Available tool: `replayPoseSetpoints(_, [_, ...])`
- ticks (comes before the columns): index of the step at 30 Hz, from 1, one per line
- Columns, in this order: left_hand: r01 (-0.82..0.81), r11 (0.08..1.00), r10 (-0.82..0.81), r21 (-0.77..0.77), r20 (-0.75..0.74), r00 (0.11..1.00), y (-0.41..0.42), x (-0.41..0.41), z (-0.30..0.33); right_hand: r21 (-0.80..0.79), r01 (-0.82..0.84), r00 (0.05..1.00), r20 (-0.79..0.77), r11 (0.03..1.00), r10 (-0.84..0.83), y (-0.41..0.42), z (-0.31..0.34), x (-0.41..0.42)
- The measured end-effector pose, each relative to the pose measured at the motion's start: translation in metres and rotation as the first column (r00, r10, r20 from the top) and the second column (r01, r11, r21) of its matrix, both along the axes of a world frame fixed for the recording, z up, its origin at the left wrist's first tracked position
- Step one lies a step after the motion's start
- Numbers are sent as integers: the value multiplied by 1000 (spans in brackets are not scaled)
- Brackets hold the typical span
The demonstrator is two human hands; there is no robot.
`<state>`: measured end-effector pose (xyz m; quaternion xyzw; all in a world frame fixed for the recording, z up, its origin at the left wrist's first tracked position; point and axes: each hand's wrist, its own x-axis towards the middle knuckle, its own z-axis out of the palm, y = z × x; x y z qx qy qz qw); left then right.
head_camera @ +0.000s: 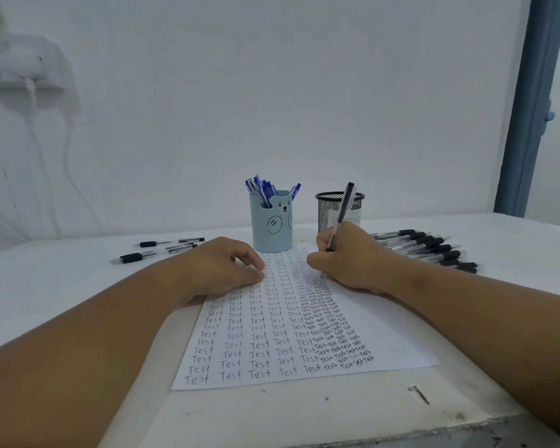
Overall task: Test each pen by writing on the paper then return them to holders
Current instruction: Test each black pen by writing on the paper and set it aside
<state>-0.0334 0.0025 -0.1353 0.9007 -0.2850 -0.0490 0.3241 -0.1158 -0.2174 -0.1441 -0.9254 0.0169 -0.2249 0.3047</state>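
Observation:
A white sheet of paper (385, 337) filled with columns of the word "Test" lies in the middle of the table. My right hand (349, 257) grips a black pen (343, 211) upright, its tip down on the paper's far right part. My left hand (223, 263) rests on the paper's upper left with loosely curled fingers, holding nothing. Behind the paper stand a light blue bear holder (270, 226) with several blue pens (262, 189) and a black mesh holder (327, 205).
A row of several black pens (427, 247) lies on the table right of my right hand. A few loose pens and pen parts (156, 248) lie at the left. The table's front edge (434, 431) runs close below. A white wall stands behind.

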Motion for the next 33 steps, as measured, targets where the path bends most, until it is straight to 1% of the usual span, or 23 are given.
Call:
replayPoseSetpoints(6, [-11,1000,11,7,-3,1000,-1,1,0,-10,19,1000,3,1000,-19,1,1,-1])
replayPoseSetpoints(18, [-6,1000,6,8,3,1000,1,0,0,-19,5,1000,-8,1000,-5,3,2,-2])
replayPoseSetpoints(33, [7,1000,-9,-29,-40,999,2,-1,0,-28,14,1000,5,999,-14,3,1,-2])
